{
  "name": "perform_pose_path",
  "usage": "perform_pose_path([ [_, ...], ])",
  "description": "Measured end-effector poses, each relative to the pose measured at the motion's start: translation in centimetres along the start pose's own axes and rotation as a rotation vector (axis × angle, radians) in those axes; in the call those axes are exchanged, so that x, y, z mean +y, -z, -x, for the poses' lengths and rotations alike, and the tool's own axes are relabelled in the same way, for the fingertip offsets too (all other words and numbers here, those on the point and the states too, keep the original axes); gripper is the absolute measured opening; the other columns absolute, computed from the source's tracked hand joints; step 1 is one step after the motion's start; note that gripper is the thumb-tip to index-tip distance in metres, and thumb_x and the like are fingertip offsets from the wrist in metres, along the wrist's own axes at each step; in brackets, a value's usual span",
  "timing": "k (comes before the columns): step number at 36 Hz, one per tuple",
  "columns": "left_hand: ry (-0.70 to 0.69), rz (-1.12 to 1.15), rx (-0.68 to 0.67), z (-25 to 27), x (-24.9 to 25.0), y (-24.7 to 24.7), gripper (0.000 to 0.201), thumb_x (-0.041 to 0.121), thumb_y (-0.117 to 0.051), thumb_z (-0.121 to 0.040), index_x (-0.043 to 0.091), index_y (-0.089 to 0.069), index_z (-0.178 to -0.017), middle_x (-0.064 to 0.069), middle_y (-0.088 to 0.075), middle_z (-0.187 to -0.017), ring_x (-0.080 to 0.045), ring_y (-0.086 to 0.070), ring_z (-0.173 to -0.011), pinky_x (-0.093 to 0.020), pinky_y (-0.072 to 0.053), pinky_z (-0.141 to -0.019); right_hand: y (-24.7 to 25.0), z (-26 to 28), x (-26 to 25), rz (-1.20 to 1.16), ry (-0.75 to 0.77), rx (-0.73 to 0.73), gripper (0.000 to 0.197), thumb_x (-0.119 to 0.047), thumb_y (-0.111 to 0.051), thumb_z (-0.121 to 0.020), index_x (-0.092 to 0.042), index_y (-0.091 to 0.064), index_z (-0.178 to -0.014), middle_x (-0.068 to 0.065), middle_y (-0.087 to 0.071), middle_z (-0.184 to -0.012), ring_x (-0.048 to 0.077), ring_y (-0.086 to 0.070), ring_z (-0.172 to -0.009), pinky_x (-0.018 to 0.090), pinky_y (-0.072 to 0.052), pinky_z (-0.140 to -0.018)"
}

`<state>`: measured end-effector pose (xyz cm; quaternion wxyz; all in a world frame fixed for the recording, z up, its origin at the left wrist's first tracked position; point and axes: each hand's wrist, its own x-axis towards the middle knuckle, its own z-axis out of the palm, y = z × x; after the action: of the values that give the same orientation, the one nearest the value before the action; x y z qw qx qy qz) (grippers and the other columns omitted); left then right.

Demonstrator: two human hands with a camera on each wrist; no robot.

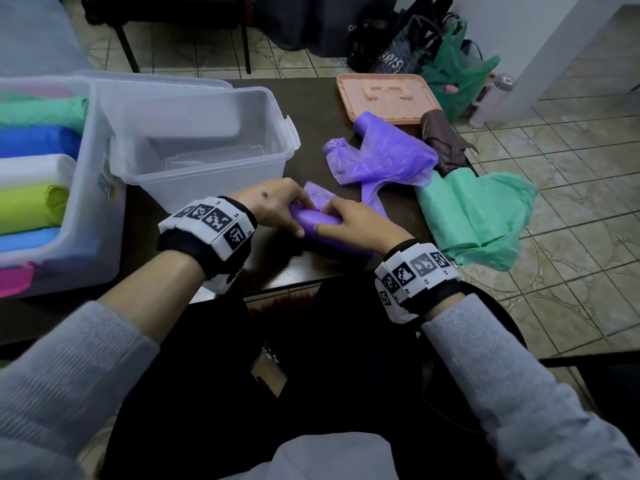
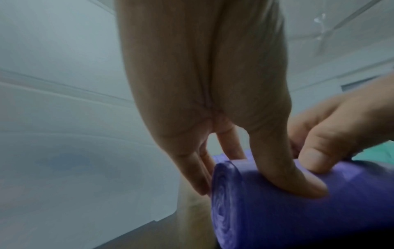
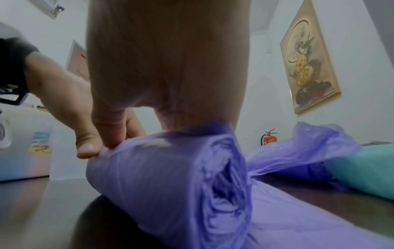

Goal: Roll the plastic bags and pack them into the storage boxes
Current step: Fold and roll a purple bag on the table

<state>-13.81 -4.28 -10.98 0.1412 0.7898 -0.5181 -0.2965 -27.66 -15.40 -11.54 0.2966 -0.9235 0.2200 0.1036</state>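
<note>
Left hand (image 1: 273, 206) and right hand (image 1: 356, 220) both clamp the purple rolled plastic bag (image 1: 323, 225), long axis crosswise on the dark bench (image 1: 311, 98), empty clear plastic storage box (image 1: 207, 143) just beyond, left hand nearer

The left storage box (image 1: 52, 168) runs off the head view's left edge, so its full row of rolls cannot be seen. Both hands hide the middle of the purple roll (image 1: 322, 223). The sticker (image 3: 40, 143) on the near box is too blurred to read.
</note>
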Motion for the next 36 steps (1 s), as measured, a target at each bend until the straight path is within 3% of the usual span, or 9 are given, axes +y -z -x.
perform_pose_path([
  [4, 0.015, 0.17, 0.083, 0.1, -1.0, -0.2, 0.049, 0.012, -0.08, -0.071, 0.01, -0.063, -0.117, 0.002, -0.061, -0.103, -0.015, -0.057, -0.098, -0.025, -0.043, -0.09, 0.3, -0.3, 0.3, -0.017, -0.008, -0.037, 0.029, -0.038, -0.057, -0.09, -0.015, -0.06, -0.108, 0.0, -0.058, -0.102, 0.015, -0.053, -0.093, 0.026, -0.039, -0.081],
  [9, 0.034, 0.325, 0.106, 0.6, -1.6, -0.6, 0.037, 0.011, -0.077, -0.077, 0.008, -0.066, -0.111, -0.011, -0.066, -0.107, -0.025, -0.061, -0.102, -0.035, -0.045, -0.097, 1.0, -1.4, 0.0, -0.019, -0.039, -0.081, 0.031, -0.039, -0.058, -0.085, -0.021, -0.059, -0.06, 0.002, -0.057, -0.075, 0.018, -0.054, -0.074, 0.031, -0.04, -0.068],
  [12, 0.034, 0.357, 0.098, 0.7, -1.7, -0.6, 0.036, 0.013, -0.076, -0.077, 0.008, -0.067, -0.112, -0.011, -0.068, -0.107, -0.025, -0.061, -0.103, -0.034, -0.044, -0.098, 1.0, -1.8, -0.1, -0.02, -0.061, -0.089, 0.031, -0.044, -0.063, -0.082, -0.014, -0.061, -0.09, 0.003, -0.061, -0.095, 0.018, -0.057, -0.088, 0.031, -0.044, -0.079],
  [17, 0.03, 0.391, 0.076, 0.8, -1.8, -0.3, 0.038, 0.013, -0.077, -0.076, 0.008, -0.067, -0.113, -0.009, -0.069, -0.105, -0.017, -0.061, -0.099, -0.023, -0.045, -0.092, 1.0, -1.7, -0.5, -0.074, -0.045, -0.098, 0.083, -0.051, -0.068, -0.079, -0.011, -0.032, -0.142, 0.006, -0.043, -0.141, 0.018, -0.046, -0.124, 0.019, -0.032, -0.092],
  [20, 0.021, 0.381, 0.085, 0.8, -1.8, -0.3, 0.038, 0.013, -0.076, -0.077, 0.008, -0.067, -0.114, -0.006, -0.067, -0.104, -0.014, -0.059, -0.096, -0.015, -0.044, -0.086, 1.0, -1.6, -0.8, 0.007, -0.05, -0.144, 0.028, -0.048, -0.067, -0.081, -0.024, -0.06, -0.093, -0.003, -0.062, -0.087, 0.015, -0.056, -0.08, 0.018, -0.036, -0.063],
  [22, 0.022, 0.383, 0.088, 0.8, -1.9, -0.3, 0.037, 0.013, -0.075, -0.078, 0.009, -0.067, -0.114, -0.006, -0.068, -0.107, -0.017, -0.06, -0.099, -0.023, -0.045, -0.092, 0.7, -1.2, -1.1, 0.023, -0.03, -0.136, 0.028, -0.047, -0.067, -0.081, -0.026, -0.051, -0.071, -0.008, -0.05, -0.065, 0.01, -0.048, -0.06, 0.018, -0.03, -0.051],
  [29, 0.053, 0.429, 0.143, 1.6, -1.7, -1.1, 0.041, 0.012, -0.073, -0.08, 0.01, -0.064, -0.12, -0.005, -0.065, -0.117, -0.012, -0.058, -0.103, -0.012, -0.043, -0.088, -0.7, -0.5, -1.6, 0.179, 0.071, -0.008, 0.048, -0.046, -0.066, -0.083, -0.006, -0.059, -0.11, 0.009, -0.06, -0.103, 0.023, -0.054, -0.095, 0.023, -0.026, -0.064],
  [32, 0.111, 0.537, 0.225, 2.2, -2.0, -1.9, 0.046, 0.011, -0.071, -0.082, 0.005, -0.057, -0.126, -0.008, -0.062, -0.123, -0.009, -0.056, -0.106, -0.009, -0.044, -0.086, -1.3, -0.4, -1.9, 0.168, 0.079, 0.02, 0.047, -0.043, -0.065, -0.084, -0.004, -0.058, -0.109, 0.013, -0.061, -0.108, 0.027, -0.055, -0.1, 0.026, -0.029, -0.068],
  [36, 0.318, 0.764, 0.47, 3.5, -3.2, -3.1, 0.057, 0.031, -0.07, -0.084, 0.003, -0.051, -0.129, -0.005, -0.06, -0.118, -0.015, -0.059, -0.107, -0.028, -0.046, -0.097, -1.7, -0.6, -2.5, 0.171, 0.1, 0.015, 0.047, -0.041, -0.064, -0.085, -0.003, -0.057, -0.111, 0.015, -0.061, -0.111, 0.029, -0.055, -0.102, 0.026, -0.031, -0.07],
])
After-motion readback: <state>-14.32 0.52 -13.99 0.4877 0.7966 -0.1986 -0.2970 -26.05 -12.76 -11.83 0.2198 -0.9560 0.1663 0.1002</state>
